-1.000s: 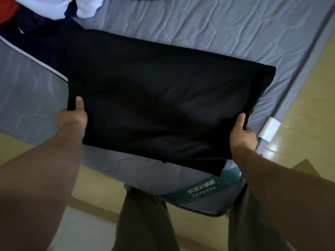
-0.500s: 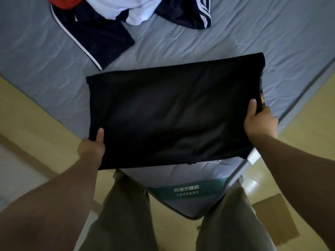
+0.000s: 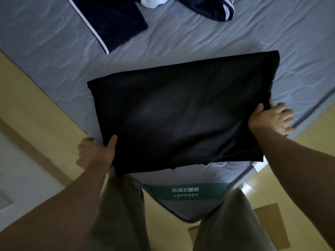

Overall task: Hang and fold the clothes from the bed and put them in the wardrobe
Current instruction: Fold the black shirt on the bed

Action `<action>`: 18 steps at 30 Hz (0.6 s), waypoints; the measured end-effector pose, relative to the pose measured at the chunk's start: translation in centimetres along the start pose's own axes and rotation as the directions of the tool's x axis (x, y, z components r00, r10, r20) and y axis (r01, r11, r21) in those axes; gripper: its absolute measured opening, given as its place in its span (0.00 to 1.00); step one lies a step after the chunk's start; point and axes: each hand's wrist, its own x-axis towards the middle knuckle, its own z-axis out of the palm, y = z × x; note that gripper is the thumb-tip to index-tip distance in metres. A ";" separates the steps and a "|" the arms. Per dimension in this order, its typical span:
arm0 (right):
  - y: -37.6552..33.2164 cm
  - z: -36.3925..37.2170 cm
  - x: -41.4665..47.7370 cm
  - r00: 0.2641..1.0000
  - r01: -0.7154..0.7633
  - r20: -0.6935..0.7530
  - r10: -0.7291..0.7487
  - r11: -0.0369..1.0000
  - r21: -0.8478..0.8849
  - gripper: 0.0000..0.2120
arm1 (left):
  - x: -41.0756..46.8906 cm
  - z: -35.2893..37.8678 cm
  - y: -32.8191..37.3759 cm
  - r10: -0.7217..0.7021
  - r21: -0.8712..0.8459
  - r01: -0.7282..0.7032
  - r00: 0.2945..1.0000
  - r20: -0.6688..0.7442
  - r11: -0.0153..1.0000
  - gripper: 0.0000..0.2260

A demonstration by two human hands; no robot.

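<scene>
1. Upper view filled by a grey-blue mattress (image 3: 199, 38), quilted and finely creased; teal label band (image 3: 184, 192) with white characters across its near corner, small white tag (image 3: 259, 164) at the right edge.
2. Pale yellow wooden floor (image 3: 36, 105) on both sides of that corner; flat brown cardboard piece (image 3: 270, 225) at lower right.
3. Over the near corner of the mattress, a folded black garment (image 3: 181, 115): broad matte rectangle, smooth with soft ripples, near-left corner reaching past the mattress edge.
4. At that near-left corner, left hand (image 3: 97, 152), thumb laid on top of the cloth; other fingers blurred beside the edge, cannot tell whether clamped on it.
5. At the right edge, right hand (image 3: 270, 119), thumb on the cloth, fingers (image 3: 285, 113) straight and splayed apart just beyond the edge.
6. Farther up, well apart: navy garment with a white side stripe (image 3: 112, 24), flat; second navy striped piece (image 3: 213, 9), bunched; lump of white cloth (image 3: 154, 2) between them.
7. Khaki trousers (image 3: 123, 214) at the bottom, legs either side of the corner.
</scene>
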 end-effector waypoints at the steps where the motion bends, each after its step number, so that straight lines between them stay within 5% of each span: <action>1: -1.1 -0.1 -0.9 0.997 0.059 -0.042 -0.058 0.998 0.024 0.33 | -0.4 -0.4 1.1 0.157 0.021 -0.156 0.975 -0.156 0.988 0.37; 4: -5.8 -0.2 -3.9 0.905 0.410 -0.148 -0.399 0.911 0.053 0.33 | -1.6 -0.5 6.9 0.603 0.096 -0.613 0.718 -0.349 0.784 0.29; 7: -12.1 0.8 -7.0 0.652 0.750 -0.133 -0.746 0.661 -0.026 0.31 | -2.7 1.9 14.7 0.785 0.200 -0.768 0.544 -0.297 0.608 0.26; 10: -15.9 3.9 -7.7 0.496 0.865 0.025 -0.868 0.491 -0.099 0.30 | -2.2 5.8 20.3 0.847 0.291 -0.797 0.516 -0.128 0.529 0.27; 13: -15.9 7.5 -6.3 0.488 0.868 0.117 -0.865 0.468 -0.165 0.30 | 0.0 10.3 21.0 0.824 0.378 -0.764 0.567 0.007 0.522 0.27; 18: -15.8 9.7 -6.0 0.487 0.858 0.033 -0.873 0.471 -0.202 0.30 | 1.3 12.7 20.6 0.835 0.391 -0.755 0.545 -0.075 0.527 0.27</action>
